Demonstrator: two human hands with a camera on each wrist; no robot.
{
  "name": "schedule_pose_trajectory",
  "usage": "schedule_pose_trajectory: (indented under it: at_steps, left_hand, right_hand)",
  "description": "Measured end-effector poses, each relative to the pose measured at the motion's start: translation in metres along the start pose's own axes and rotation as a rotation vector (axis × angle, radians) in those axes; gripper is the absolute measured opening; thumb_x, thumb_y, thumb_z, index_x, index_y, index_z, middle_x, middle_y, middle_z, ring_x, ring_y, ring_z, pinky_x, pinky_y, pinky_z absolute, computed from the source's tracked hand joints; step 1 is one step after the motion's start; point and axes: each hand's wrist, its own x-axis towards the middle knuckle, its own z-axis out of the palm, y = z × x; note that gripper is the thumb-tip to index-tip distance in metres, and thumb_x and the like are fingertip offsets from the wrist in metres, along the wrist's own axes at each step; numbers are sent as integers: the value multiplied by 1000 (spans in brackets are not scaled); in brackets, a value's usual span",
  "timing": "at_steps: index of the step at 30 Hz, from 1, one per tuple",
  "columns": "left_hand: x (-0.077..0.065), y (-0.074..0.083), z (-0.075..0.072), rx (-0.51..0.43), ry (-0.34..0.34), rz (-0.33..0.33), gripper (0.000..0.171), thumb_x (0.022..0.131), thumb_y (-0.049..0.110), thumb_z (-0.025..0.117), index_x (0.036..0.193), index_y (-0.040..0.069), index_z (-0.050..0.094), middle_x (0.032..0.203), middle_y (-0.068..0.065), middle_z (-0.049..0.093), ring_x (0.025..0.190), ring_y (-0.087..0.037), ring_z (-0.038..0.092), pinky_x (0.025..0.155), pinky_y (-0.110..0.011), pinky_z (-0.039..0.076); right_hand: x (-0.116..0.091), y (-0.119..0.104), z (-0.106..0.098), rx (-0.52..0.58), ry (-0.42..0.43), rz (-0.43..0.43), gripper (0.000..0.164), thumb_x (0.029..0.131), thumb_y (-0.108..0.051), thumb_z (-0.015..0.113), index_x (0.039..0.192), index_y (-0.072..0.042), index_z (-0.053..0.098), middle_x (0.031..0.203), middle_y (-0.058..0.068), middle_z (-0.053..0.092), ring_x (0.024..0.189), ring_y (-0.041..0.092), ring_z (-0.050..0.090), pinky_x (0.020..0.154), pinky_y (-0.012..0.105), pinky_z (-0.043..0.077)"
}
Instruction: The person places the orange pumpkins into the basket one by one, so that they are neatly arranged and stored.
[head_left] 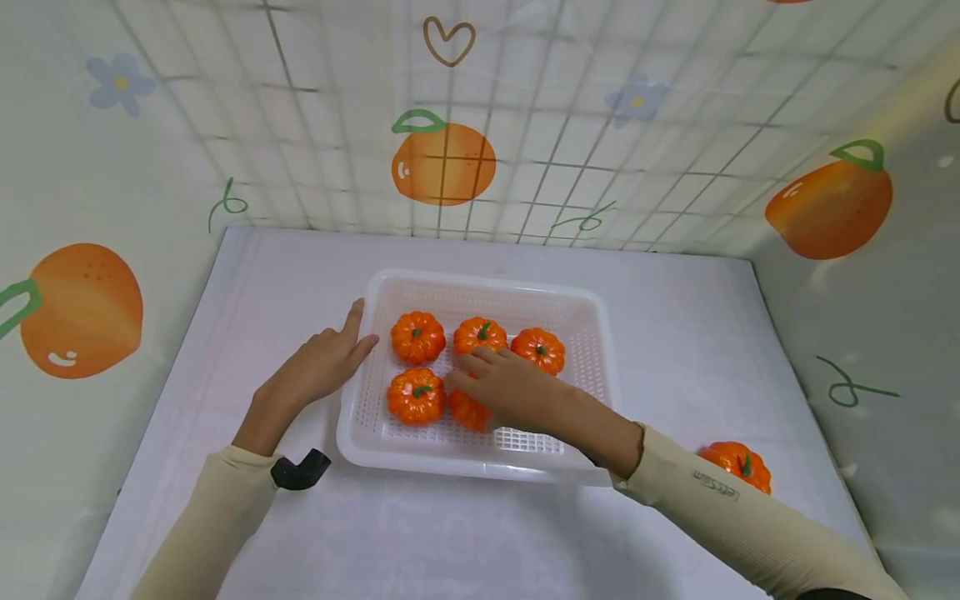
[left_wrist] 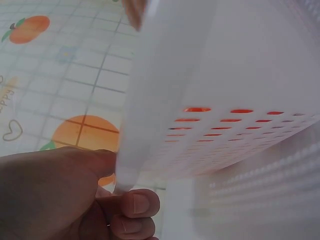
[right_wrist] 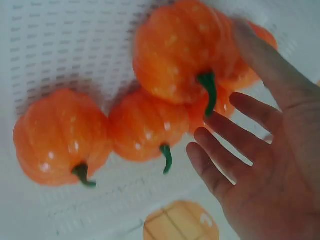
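A white plastic basket with perforated sides holds several small orange pumpkins with green stems. My left hand grips the basket's left rim; in the left wrist view its thumb lies on one side of the rim and its curled fingers on the other. My right hand is inside the basket, over the front middle pumpkin, which it partly hides. In the right wrist view its fingers are spread and relaxed, with the thumb against a pumpkin.
Another orange pumpkin lies on the white table right of the basket, partly covered by the right sleeve. A curtain printed with oranges hangs over a wire grid behind the table. A black strap piece sits at the left wrist.
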Motion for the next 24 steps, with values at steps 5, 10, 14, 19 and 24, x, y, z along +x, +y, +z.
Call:
schedule_pose_trajectory:
  at_steps: [5, 10, 14, 19, 24]
  left_hand:
    - [-1, 1, 0, 0, -6, 3, 80, 106, 45, 41, 160, 12, -6, 80, -8, 65, 62, -16, 67, 60, -39, 59]
    - [-1, 0, 0, -6, 0, 3, 80, 105, 47, 41, 160, 14, -7, 82, -9, 65, 63, -16, 67, 60, -39, 59]
    - [-1, 0, 0, -15, -2, 1, 80, 105, 48, 41, 160, 16, -8, 82, -9, 65, 63, -16, 67, 60, -39, 59]
    - [-1, 1, 1, -30, -2, -9, 80, 105, 50, 40, 160, 18, -8, 81, -8, 65, 62, -16, 68, 61, -39, 59]
    - [-2, 2, 1, -19, 1, -11, 80, 105, 49, 40, 160, 18, -8, 81, -8, 65, 63, -16, 67, 61, -39, 59]
  right_hand:
    - [-20, 10, -14, 69, 72, 73, 75, 80, -29, 86, 143, -13, 49, 140, 12, 50, 129, 34, 45, 102, 51, 43]
    - [-47, 27, -23, 110, 135, 185, 77, 83, -32, 83, 147, -17, 44, 143, 13, 48, 133, 35, 42, 104, 53, 41]
    - [-74, 41, -27, 162, 180, 289, 75, 85, -30, 81, 148, -16, 43, 145, 15, 46, 135, 35, 38, 103, 57, 39]
    - [-115, 55, -24, 196, 263, 455, 73, 87, -26, 79, 150, -16, 42, 149, 16, 42, 135, 40, 36, 103, 64, 35]
    - [-161, 64, -6, 231, 328, 624, 72, 88, -19, 77, 150, -16, 40, 150, 23, 36, 132, 50, 32, 98, 75, 29]
